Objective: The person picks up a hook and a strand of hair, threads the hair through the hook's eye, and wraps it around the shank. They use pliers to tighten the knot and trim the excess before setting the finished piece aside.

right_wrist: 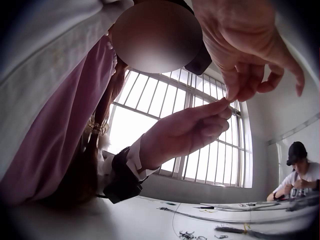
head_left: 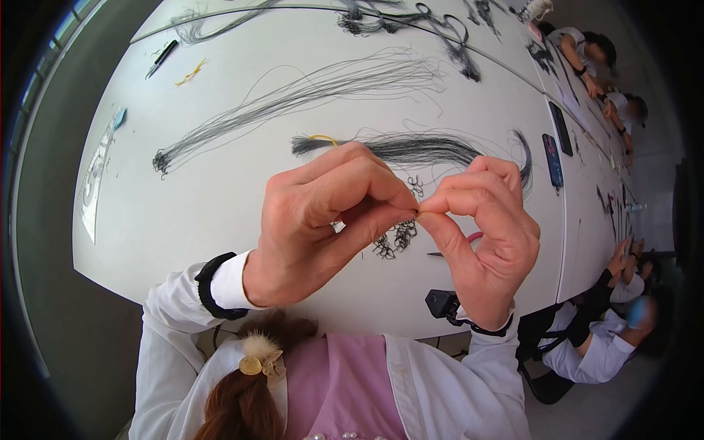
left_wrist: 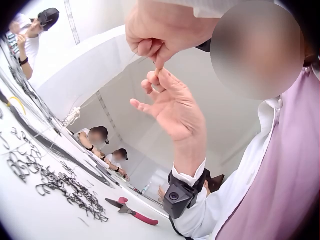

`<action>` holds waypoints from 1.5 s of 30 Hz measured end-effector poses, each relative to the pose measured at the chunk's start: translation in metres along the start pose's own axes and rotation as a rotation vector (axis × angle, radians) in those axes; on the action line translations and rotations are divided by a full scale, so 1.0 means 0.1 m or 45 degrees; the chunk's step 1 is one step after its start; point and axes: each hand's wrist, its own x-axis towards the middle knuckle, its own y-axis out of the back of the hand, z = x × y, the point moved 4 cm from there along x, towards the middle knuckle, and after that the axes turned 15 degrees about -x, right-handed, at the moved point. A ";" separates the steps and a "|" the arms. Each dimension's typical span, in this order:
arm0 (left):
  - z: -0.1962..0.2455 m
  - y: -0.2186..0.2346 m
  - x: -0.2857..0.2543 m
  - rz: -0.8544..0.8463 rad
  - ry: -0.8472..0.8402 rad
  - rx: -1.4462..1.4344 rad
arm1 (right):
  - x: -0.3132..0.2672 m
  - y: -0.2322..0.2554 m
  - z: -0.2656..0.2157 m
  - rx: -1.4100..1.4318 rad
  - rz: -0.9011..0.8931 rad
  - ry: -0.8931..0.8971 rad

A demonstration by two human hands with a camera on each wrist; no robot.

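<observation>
In the head view both hands meet above the table, thumb and index tips together. The left hand [head_left: 323,220] pinches something tiny and dark at its fingertips; what it is, I cannot tell. The right hand [head_left: 488,231] pinches at the same spot, its other fingers bent loosely. Beneath the hands lies a pile of small dark wire loops [head_left: 396,240], partly covered; the left wrist view shows many loops [left_wrist: 55,185] spread on the table. Just behind the hands is a dark bundle of strands [head_left: 433,149] with a yellow tie.
Pliers with red handles [left_wrist: 132,211] lie beside the loops. Farther back are a looser bundle of thin strands [head_left: 293,99], a black pen [head_left: 162,59] and a yellow tie [head_left: 192,72]. Two phones [head_left: 552,160] lie at the right. Other people sit along the table's right side.
</observation>
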 end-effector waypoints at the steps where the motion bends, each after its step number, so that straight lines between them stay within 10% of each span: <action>1: 0.00 0.00 0.00 -0.018 -0.009 -0.009 | 0.00 0.00 0.00 -0.007 0.002 0.005; 26: -0.03 -0.04 0.00 -0.037 0.126 -0.043 | -0.03 0.07 0.13 -0.025 -0.098 -0.095; 36: -0.12 -0.04 0.01 0.019 0.272 0.038 | -0.98 0.29 0.71 -0.479 -0.935 -0.334; 45: -0.16 -0.06 -0.03 0.012 0.308 -0.013 | -1.33 0.14 0.85 -0.615 -0.929 -0.275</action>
